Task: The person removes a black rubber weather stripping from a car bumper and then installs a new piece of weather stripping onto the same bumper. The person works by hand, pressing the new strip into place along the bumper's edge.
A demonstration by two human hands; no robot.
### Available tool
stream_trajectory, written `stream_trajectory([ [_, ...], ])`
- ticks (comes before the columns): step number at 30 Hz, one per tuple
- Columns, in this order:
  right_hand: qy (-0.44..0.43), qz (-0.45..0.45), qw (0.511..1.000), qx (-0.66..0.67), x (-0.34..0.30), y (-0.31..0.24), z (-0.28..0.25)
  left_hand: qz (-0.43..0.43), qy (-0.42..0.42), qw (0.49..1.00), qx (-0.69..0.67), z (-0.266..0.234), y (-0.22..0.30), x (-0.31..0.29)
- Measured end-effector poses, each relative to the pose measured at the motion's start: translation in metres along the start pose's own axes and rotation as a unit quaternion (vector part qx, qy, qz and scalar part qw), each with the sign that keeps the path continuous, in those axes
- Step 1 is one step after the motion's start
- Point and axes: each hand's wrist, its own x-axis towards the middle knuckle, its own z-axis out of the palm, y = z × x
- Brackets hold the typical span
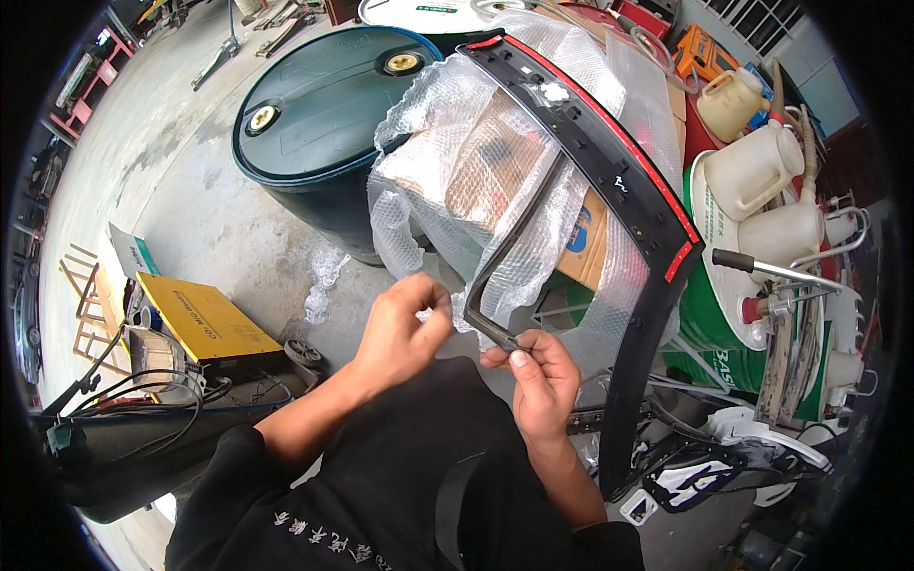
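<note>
A large curved black plastic car trim panel (590, 152), with red-faced tape along its outer edge, lies over bubble wrap (428, 143) and reaches down past my right side. From its inner side a thin black strip (509, 243) runs toward me and bends at a corner. My right hand (543, 376) pinches the near end of this strip between thumb and fingers. Just left of that end, my left hand (405, 324) is held up, apart from the strip. Its fingers are curled together, and whatever they may hold is too small to make out.
A dark green drum (333, 105) stands ahead to the left. On the right are a green drum (719, 257) with a hand pump and whitish jugs (757, 171). A yellow-sided machine (209, 319) with cables is at left. A cardboard box (595, 238) lies under the wrap.
</note>
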Motion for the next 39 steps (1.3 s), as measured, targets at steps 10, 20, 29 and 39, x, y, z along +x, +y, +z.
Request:
stream_trajectory([
  [10,-0.006,-0.005,1.0,-0.015,-0.001,-0.001,-0.01,0.201,-0.041,0.967,0.15,0.001,0.009,0.0],
  [20,-0.019,0.059,0.998,0.028,-0.007,-0.001,-0.017,0.2,-0.208,0.955,0.072,0.006,0.006,0.009],
  [29,-0.104,0.118,0.958,-0.24,0.001,-0.027,-0.031,0.293,-0.217,0.923,0.124,0.006,0.013,0.018],
  [39,-0.094,0.105,0.974,-0.178,-0.005,-0.018,-0.034,0.347,-0.168,0.912,0.142,0.012,0.018,0.018],
])
